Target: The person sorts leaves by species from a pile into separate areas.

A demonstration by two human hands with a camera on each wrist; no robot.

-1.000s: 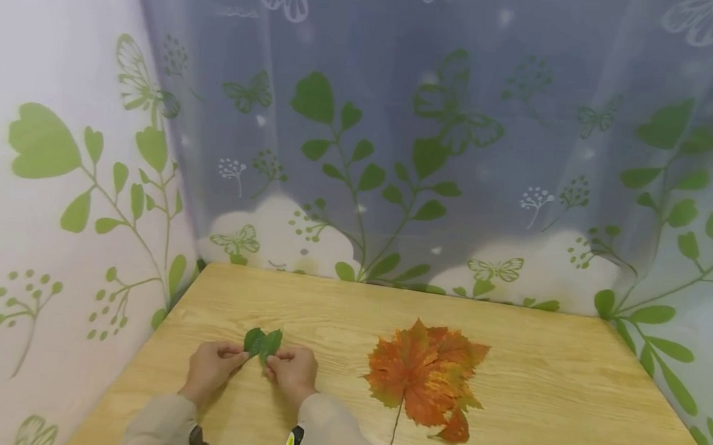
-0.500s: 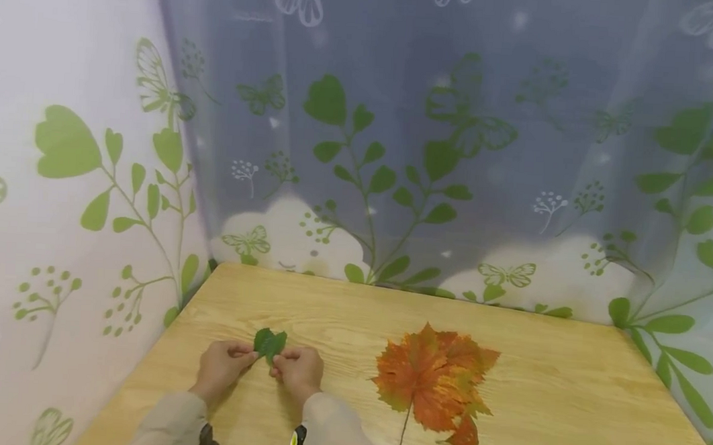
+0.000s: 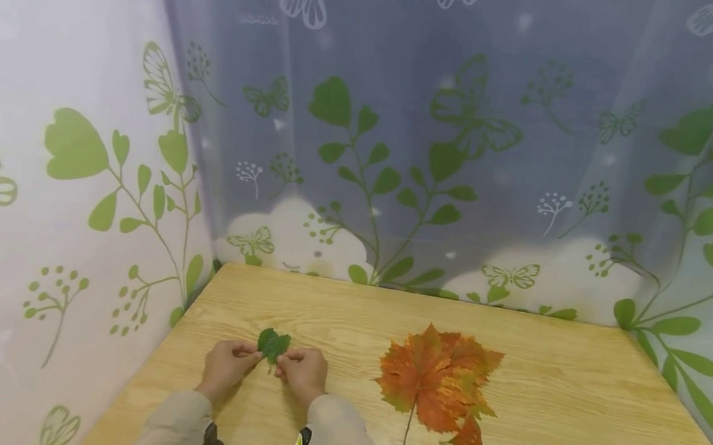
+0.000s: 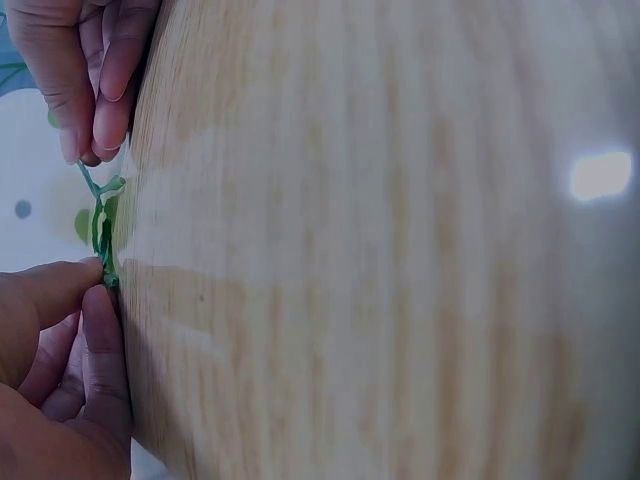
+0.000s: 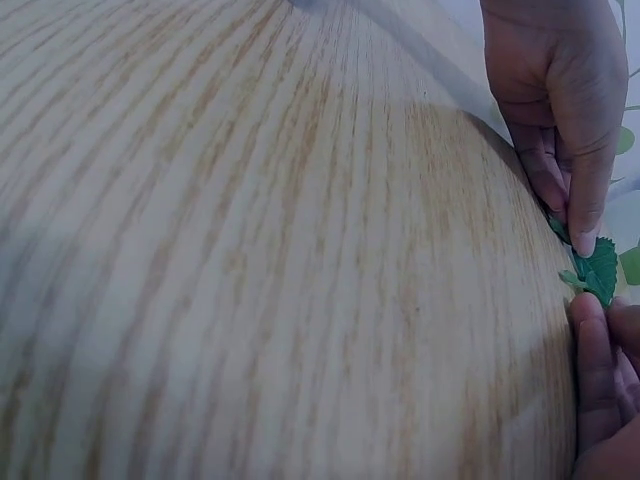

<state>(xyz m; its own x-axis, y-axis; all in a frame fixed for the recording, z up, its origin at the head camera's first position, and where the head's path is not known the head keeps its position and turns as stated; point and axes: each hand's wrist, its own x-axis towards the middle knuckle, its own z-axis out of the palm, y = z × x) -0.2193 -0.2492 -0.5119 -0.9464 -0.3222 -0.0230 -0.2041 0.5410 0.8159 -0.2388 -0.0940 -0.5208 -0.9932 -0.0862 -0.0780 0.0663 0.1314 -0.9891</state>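
Note:
Two small green leaves [image 3: 274, 346] with toothed edges overlap between my hands, over the left part of the wooden table. My left hand [image 3: 227, 365] pinches the left side of the leaves between thumb and forefinger; my right hand [image 3: 305, 373] pinches the right one low down, near its stem. In the left wrist view the green leaves [image 4: 105, 225] are seen edge-on, bridging the two hands' fingertips. Toothed green leaf [image 5: 600, 268] shows between both hands' fingertips in the right wrist view. Right of the hands lie orange-red maple leaves [image 3: 433, 381].
A dark stem [image 3: 407, 432] runs from the maple leaves toward the near side of the table [image 3: 565, 395]. One small reddish leaf [image 3: 468, 434] lies at their lower right. Curtains [image 3: 398, 117] printed with plants and butterflies stand behind and along the sides.
The two green leaves have come closer together, from a V with a gap to overlapping. Both hands have moved slightly toward each other. The head view has shifted left a little.

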